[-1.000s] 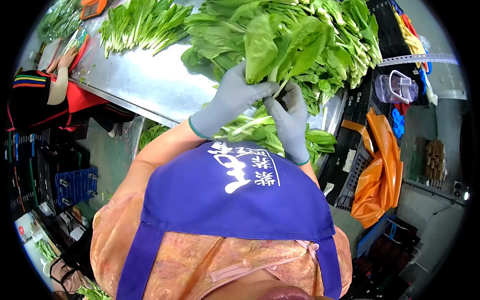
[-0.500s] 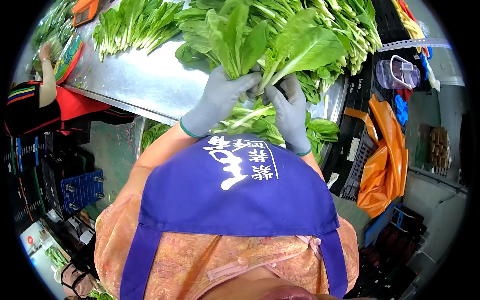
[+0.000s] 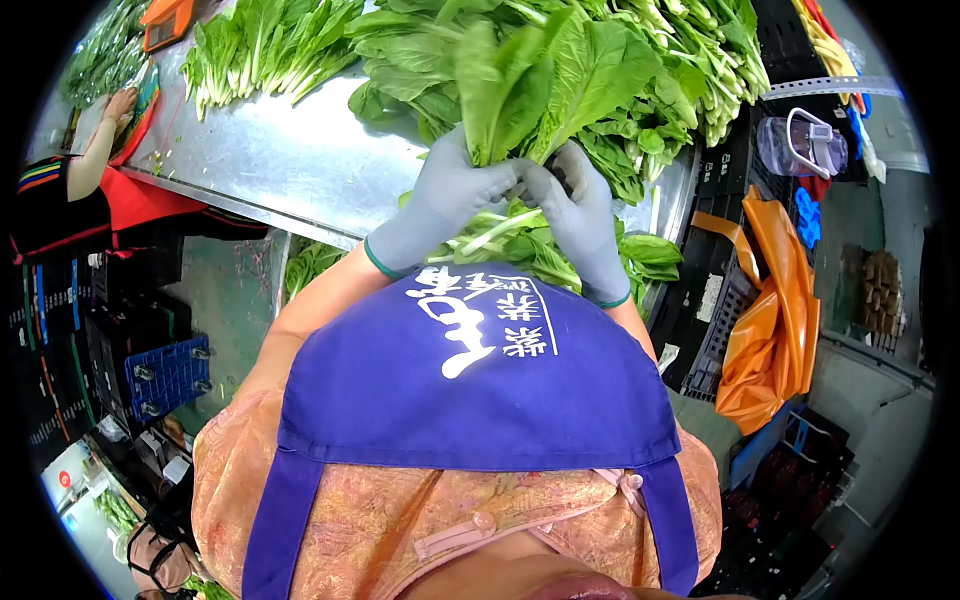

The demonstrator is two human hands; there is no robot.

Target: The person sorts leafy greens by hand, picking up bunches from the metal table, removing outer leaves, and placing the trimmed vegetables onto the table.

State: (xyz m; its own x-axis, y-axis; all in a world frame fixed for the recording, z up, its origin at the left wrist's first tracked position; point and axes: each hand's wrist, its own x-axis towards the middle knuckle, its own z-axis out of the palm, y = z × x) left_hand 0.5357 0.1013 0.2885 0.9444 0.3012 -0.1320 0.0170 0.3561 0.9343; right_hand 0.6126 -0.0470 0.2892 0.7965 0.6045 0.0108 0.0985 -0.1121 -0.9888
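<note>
My left hand (image 3: pixel 452 192), in a grey glove, is closed round the lower stems of leafy greens (image 3: pixel 512 100) held upright over the metal table. My right hand (image 3: pixel 580 210), gloved alike, meets it at the fingertips and pinches the base of the same greens; the stem ends are hidden by the fingers. Behind the hands lies a large heap of leafy greens (image 3: pixel 410 70). Loose greens (image 3: pixel 520 240) with pale stems rest below my hands, close to my apron.
Another row of greens (image 3: pixel 270 50) lies on the metal table (image 3: pixel 290 150). An orange scale (image 3: pixel 165 25) is at the far left, near a co-worker's arm (image 3: pixel 95 160). To the right stand black crates (image 3: pixel 715 190), an orange plastic bag (image 3: pixel 770 320) and a clear jug (image 3: pixel 800 145).
The leaves in my two hands, apart before, have come together into one bunch. My right hand shifted slightly toward the left one. The co-worker's hand moved a little.
</note>
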